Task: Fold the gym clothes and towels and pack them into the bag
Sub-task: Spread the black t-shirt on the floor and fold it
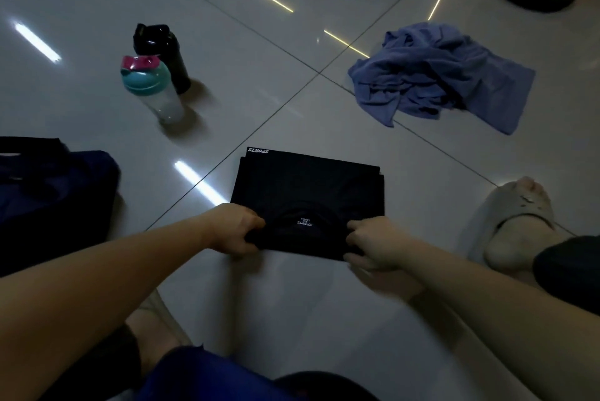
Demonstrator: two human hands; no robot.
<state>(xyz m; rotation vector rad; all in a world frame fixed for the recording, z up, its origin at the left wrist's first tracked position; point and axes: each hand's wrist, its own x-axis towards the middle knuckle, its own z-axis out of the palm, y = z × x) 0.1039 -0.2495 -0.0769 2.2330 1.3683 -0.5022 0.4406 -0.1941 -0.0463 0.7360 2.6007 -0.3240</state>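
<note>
Though the bag [58,192] hides its contents, left hand [233,229] and right hand [378,246] fingers [357,227] grip the shirt [308,186].

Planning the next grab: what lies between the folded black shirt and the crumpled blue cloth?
Nothing: the head view shows only bare tiled floor, crossed by a grout line, between the black shirt and the blue cloth.

Teal-lid bottle [155,93] just beside black bottle [166,54]; grey slipper [506,207] right.

Bottles [156,76] flank bare floor [259,92]; towel [438,72] opposite.
</note>
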